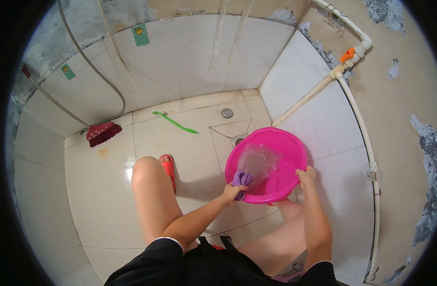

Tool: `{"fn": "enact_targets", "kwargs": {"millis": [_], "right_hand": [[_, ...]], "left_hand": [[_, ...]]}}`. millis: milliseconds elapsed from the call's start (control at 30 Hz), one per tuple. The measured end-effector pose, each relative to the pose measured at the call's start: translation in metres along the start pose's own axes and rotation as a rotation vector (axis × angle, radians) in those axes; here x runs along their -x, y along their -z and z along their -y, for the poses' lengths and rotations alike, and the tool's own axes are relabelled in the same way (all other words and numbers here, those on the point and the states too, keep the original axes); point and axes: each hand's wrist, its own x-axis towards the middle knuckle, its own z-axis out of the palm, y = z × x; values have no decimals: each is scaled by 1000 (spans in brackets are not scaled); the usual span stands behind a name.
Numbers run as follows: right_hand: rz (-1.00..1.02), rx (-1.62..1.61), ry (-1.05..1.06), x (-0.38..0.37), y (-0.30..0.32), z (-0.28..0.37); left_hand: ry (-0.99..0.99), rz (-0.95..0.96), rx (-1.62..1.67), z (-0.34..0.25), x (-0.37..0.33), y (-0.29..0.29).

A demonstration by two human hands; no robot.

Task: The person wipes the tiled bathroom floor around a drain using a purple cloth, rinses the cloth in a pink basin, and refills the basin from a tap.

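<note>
A bright pink plastic basin [294, 151] is tilted away from me over the tiled floor, right of centre. Moving water [259, 161] swirls inside it. My left hand [232, 191] is closed around a bunched purple cloth [243, 179] at the basin's near left rim; whether it also grips the rim is hard to tell. At the right rim, my right hand [306, 176] clasps the basin's edge, its thumb on top. Partly covered by the basin's far left side is a metal floor drain [237, 140].
A green long-handled brush [175, 121] lies on the floor beyond my knee. Against the left wall leans a red broom [103, 133]. A round metal cap [227, 113] sits near the back wall. White pipes [364, 128] with an orange valve handle [347, 54] run along the right wall.
</note>
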Motion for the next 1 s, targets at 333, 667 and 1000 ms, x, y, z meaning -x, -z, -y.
{"fn": "enact_targets", "kwargs": {"millis": [333,667,1000], "right_hand": [[-25,-112,-157,-43,7,-17],[-38,-78,-163,-55,0,7],[-67,-55,-128,-59,-2,26]], "left_hand": [[-28,141,21,-20,-35,-15],[-8,176,43,-35,-58,-19],[24,203,46,-35,-70,-26]]}}
